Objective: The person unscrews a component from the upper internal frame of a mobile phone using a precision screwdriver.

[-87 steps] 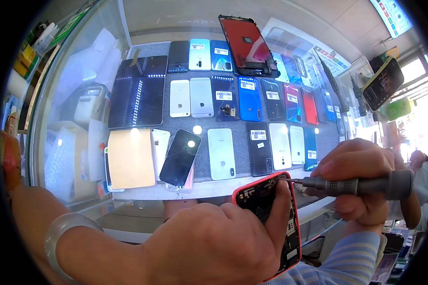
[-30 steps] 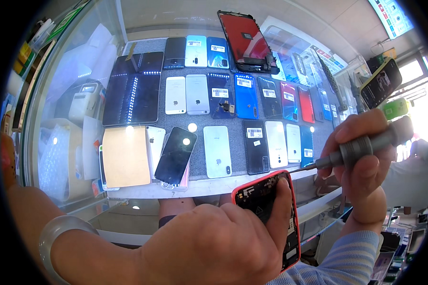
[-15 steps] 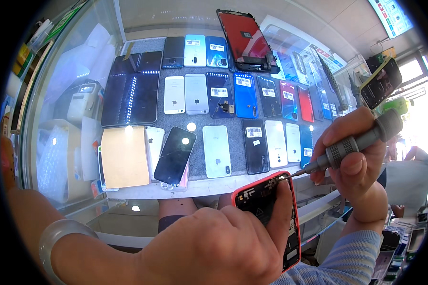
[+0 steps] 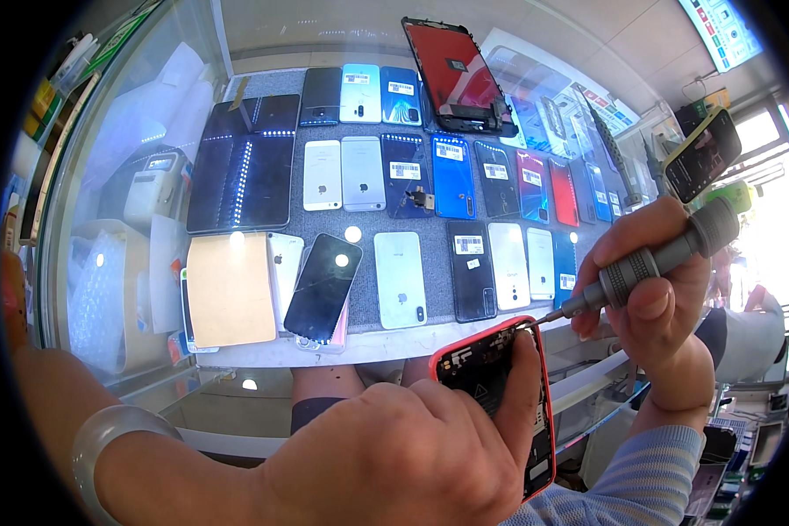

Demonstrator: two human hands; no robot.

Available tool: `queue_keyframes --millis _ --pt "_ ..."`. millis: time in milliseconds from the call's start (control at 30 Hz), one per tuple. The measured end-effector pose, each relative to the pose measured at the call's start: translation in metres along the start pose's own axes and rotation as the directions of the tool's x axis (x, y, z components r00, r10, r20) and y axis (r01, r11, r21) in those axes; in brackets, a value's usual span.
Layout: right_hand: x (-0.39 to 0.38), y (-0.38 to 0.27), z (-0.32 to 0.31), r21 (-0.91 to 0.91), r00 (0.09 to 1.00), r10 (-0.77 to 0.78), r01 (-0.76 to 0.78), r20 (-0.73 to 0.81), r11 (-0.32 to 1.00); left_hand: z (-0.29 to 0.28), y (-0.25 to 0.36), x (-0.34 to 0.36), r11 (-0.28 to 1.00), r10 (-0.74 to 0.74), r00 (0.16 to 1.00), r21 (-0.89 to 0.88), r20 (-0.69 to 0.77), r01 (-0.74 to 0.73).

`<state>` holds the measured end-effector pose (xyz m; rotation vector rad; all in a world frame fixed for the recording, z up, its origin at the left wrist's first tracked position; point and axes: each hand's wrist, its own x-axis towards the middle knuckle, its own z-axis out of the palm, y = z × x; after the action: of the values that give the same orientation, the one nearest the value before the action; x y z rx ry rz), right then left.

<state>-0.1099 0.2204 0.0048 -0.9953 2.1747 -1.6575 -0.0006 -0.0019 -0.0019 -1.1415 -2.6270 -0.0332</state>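
Note:
An opened phone with a red frame (image 4: 476, 379) is tilted over the counter's near edge, its battery and inner parts showing. My left hand (image 4: 403, 447) is closed round it, with the index finger stretched over the inside toward the upper right corner. The other fingers' grip is hidden behind the hand. In my right hand (image 4: 653, 289) is a grey screwdriver (image 4: 631, 279), pinched between thumb and fingers. Its thin tip reaches the phone's upper right corner, beside my left fingertip. Whether the tip sits on a screw is too small to tell.
A detached screen assembly with a red back (image 4: 458, 74) lies at the far side of the glass counter. Under the glass are several phones, among them a blue one (image 4: 453, 175), and a large dark tablet (image 4: 243, 167). A black phone (image 4: 323, 289) and a tan pad (image 4: 230, 289) lie nearer.
The screwdriver has shifted very slightly at its handle, its tip still at the phone's corner. My left hand holds its place. In the background at right, a person has moved.

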Motion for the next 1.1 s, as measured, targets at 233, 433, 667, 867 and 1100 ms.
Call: queue_keyframes --millis 233,433,667,867,1100 --pt "0.003 -0.005 0.004 -0.188 0.999 -0.034 0.031 -0.012 0.982 -0.001 -0.001 0.001 1.000 0.029 0.998 0.007 0.052 -0.030" --pt "0.002 -0.009 0.007 -0.313 0.997 -0.072 0.078 0.029 0.947 -0.003 0.001 -0.001 0.999 0.027 0.996 -0.028 0.091 -0.025" --pt "-0.002 -0.004 -0.004 -0.164 0.976 -0.191 0.206 0.103 0.965 0.003 0.001 -0.002 1.000 0.021 1.000 0.013 0.022 -0.021" --pt "-0.006 0.001 -0.008 -0.132 0.974 -0.201 0.213 0.102 0.968 0.002 0.002 -0.002 1.000 0.005 1.000 -0.002 0.007 -0.005" --pt "-0.002 -0.014 -0.009 -0.389 0.967 -0.217 0.251 0.132 0.886 -0.004 0.001 0.002 0.999 -0.032 0.999 -0.025 -0.018 0.031"
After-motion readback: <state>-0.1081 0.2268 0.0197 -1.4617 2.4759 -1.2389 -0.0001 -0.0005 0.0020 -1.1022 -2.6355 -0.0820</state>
